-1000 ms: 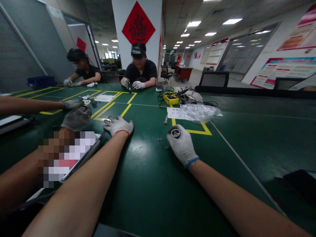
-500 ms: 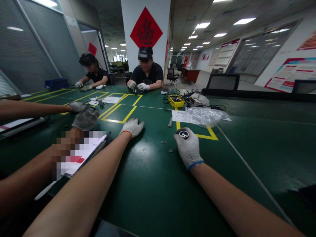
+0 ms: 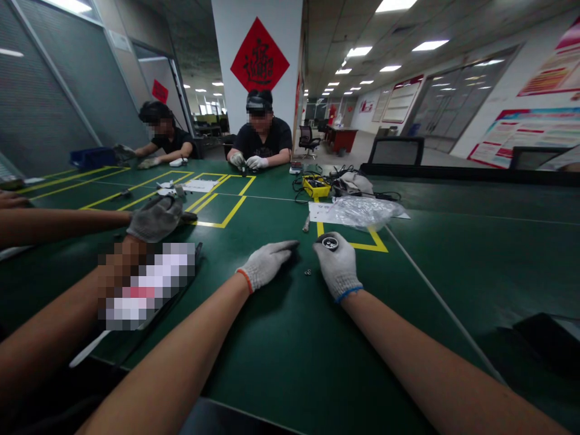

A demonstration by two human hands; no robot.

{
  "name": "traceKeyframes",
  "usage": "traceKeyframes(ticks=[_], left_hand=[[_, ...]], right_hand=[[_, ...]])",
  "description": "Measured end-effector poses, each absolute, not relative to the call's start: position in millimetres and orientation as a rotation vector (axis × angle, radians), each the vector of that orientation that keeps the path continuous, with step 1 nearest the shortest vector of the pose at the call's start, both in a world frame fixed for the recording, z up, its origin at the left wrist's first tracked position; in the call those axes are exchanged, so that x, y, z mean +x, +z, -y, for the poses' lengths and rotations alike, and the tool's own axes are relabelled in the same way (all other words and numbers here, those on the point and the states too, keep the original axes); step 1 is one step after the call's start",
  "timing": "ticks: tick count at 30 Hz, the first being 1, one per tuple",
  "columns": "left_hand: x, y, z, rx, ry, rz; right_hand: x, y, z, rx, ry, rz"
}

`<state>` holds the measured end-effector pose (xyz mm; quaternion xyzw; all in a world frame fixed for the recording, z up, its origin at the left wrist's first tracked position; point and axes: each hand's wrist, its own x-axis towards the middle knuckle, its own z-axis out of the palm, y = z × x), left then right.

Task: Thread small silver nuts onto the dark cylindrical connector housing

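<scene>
My right hand (image 3: pixel 339 261), in a white knit glove with a blue cuff, grips a small round wheel-like part (image 3: pixel 330 243). It is black with a silver rim and small holes in its face. My left hand (image 3: pixel 267 264), gloved with an orange cuff, hovers over or rests on the table with its fingers stretched out to the right; I cannot tell if it touches. Between the hands lie tiny metal rings (image 3: pixel 308 272). The left fingers cover the table just left of them. Beyond my hands lies a small metallic cylinder-shaped piece (image 3: pixel 306 225).
A clear plastic bag (image 3: pixel 367 211) lies on paper beyond my right hand, near a yellow box (image 3: pixel 316 187) and tangled cables. At left, a co-worker's gloved hands (image 3: pixel 156 219) work beside a clipboard (image 3: pixel 149 290). Two people sit across the green table (image 3: pixel 290 362).
My left hand has moved right, towards the metal rings, and one group of rings is now out of sight. My right hand still holds the round part. The view has shifted slightly.
</scene>
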<state>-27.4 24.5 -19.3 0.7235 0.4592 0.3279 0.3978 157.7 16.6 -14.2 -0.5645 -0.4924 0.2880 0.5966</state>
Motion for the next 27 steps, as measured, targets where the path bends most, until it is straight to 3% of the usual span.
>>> traceKeyframes(ticks=[3,6,13,20,27], left_hand=[[-31.3,-17.6,-28.3,1.536,1.026,-0.977],[-32.9,-13.5,-28.2,1.483,1.155,-1.185],[-14.5,-5.0,-9.6,2.171,0.717,-1.835],[-42.6,-7.0,-45.5,1.8,0.581,-2.68],[-71.0,-16.0,-89.6,1.525,0.537,-2.764]], right_hand=[[158.9,-14.0,-16.2,-1.324,0.672,1.16],[160.0,-13.7,-15.4,-1.333,0.676,1.206],[160.9,-16.7,-13.9,-1.308,0.646,1.287],[161.5,-16.2,-11.2,-1.322,0.66,1.301],[161.7,-15.3,-11.7,-1.316,0.662,1.303]])
